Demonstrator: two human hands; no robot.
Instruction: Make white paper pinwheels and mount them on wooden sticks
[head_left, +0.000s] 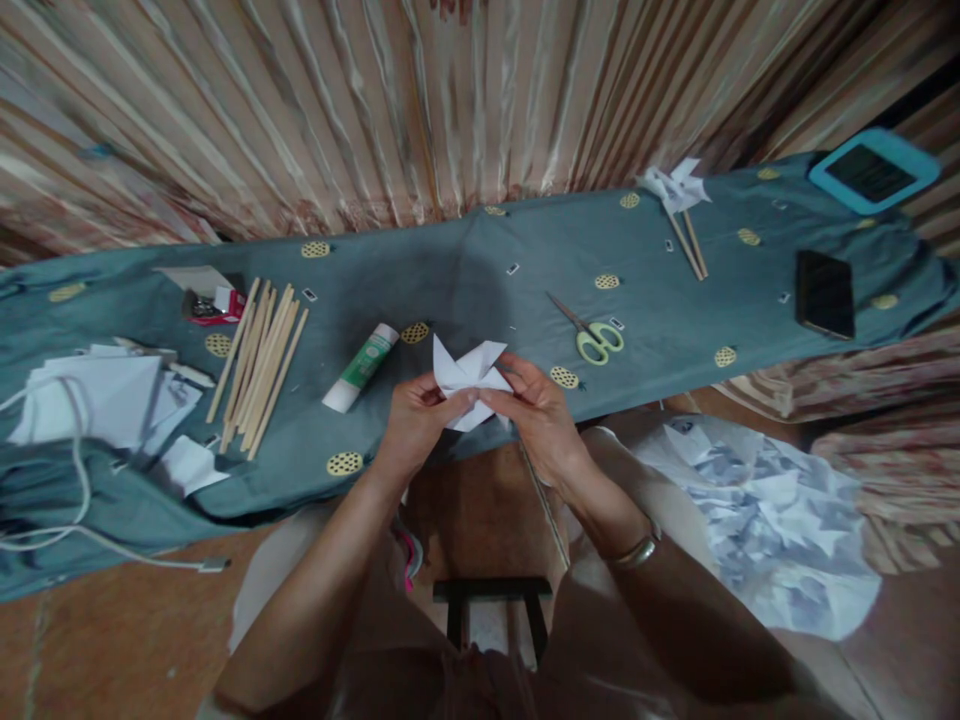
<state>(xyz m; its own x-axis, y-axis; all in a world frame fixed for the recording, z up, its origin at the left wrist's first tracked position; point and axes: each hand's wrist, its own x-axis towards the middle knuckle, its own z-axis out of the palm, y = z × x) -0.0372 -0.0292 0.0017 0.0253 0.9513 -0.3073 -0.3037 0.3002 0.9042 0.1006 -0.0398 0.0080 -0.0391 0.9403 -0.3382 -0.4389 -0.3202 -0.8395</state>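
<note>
A white paper pinwheel (474,372) with folded blades is held up at the near edge of the cloth-covered table. My left hand (420,420) grips its left side, the thumb pressed near the middle. From the other side my right hand (541,412) grips it too, with the thumb at the centre and fingers behind the paper. Left of my hands lies a glue stick (361,368) with a green label. To the right are scissors (592,335) with green handles, blades pointing away to the left.
Wooden sticks (262,370), a small red box (214,303), white paper sheets (97,395) and a white cable (82,490) lie left. Pinwheels on sticks (679,195), a phone (825,293) and a blue-framed tablet (874,170) are right. A plastic bag of paper (780,520) sits below.
</note>
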